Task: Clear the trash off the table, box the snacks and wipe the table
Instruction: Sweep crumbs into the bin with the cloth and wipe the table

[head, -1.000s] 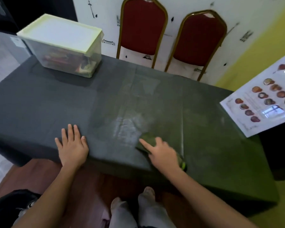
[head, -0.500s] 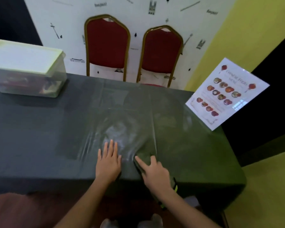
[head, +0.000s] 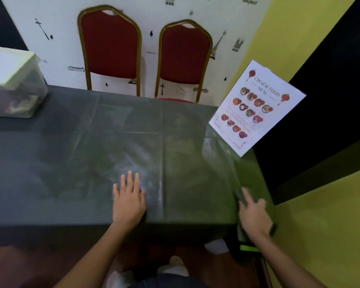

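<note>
A dark tablecloth covers the table (head: 71,163), with pale wet streaks near its middle. My left hand (head: 129,201) lies flat on the cloth near the front edge, fingers straight. My right hand (head: 254,216) presses a dark green wiping cloth (head: 239,195) against the table's front right corner; most of the cloth is hidden under the hand. The clear snack box (head: 15,88) with its pale lid closed stands at the far left, with snack packs showing through its wall.
A laminated Chinese food menu (head: 256,109) stands tilted at the table's right edge. Two red chairs (head: 110,48) (head: 185,55) stand behind the table against the white wall. A yellow wall runs on the right. My feet are under the front edge.
My right hand has swept the cloth to the right, from the middle front to the right front corner. My left hand stayed flat on the table while the view shifted right.
</note>
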